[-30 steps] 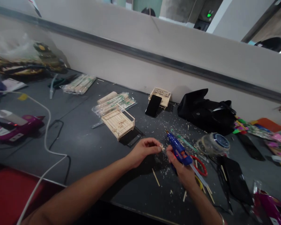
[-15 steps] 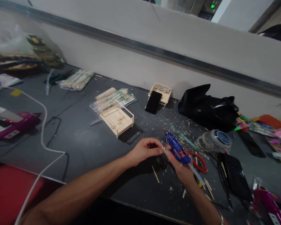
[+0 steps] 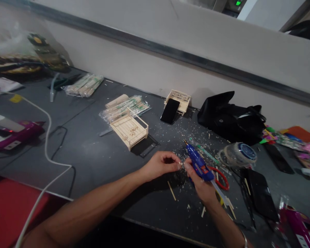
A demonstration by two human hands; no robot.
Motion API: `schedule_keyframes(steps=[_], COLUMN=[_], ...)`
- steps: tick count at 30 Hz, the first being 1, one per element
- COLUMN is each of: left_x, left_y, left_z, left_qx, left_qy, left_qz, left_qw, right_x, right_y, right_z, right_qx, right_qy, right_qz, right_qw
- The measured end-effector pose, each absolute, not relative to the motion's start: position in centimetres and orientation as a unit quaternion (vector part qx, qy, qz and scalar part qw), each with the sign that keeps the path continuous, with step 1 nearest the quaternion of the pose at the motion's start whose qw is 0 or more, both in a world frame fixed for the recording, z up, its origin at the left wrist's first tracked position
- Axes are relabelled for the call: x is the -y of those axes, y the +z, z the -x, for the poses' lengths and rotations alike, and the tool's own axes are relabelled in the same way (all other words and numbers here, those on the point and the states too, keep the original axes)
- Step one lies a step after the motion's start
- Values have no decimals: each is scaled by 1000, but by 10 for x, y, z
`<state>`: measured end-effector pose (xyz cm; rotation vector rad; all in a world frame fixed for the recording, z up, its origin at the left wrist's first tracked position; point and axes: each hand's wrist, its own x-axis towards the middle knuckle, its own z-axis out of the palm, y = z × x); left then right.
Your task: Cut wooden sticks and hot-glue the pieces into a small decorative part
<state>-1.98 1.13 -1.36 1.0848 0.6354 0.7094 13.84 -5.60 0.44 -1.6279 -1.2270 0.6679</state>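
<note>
My left hand (image 3: 162, 166) pinches a tiny pale wooden piece (image 3: 181, 164) between thumb and fingertips. Close to its right, my right hand (image 3: 199, 179) is wrapped round a blue glue gun (image 3: 196, 158), whose nozzle points up and to the left. The right thumb is near the small piece; whether it touches is too small to tell. Beyond my left hand stands a small model bed of thin sticks (image 3: 130, 130), with little star-like pieces on its slats. Farther back, a black phone (image 3: 170, 111) leans on a small stick-built bench (image 3: 182, 100).
Bagged sticks (image 3: 129, 108) lie behind the bed. A black bag (image 3: 229, 117), a plastic jar (image 3: 237, 155) and red-handled scissors (image 3: 223, 179) are to the right. Wood crumbs dot the dark table (image 3: 93, 151). A white cable (image 3: 50, 137) crosses the left side.
My right hand and the glue gun have shifted slightly right, away from my left fingertips. My left hand keeps its pinch almost in place. The camera view has moved slightly.
</note>
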Motion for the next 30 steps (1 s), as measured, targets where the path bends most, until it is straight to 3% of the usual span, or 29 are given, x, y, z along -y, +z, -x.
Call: schedule_keyframes(steps=[11,30], left_x=[-11,-11], left_y=[-11,-7], left_z=[22,21], left_qx=[-315,-300], left_qy=[323,315], left_qz=[-586,-596], left_qw=[673,674], right_x=[54,58], right_y=[4,-8], right_z=[-139,-133], right_qx=[551,522], right_qy=[259,262], right_qz=[635,648], right_qw=[475,489])
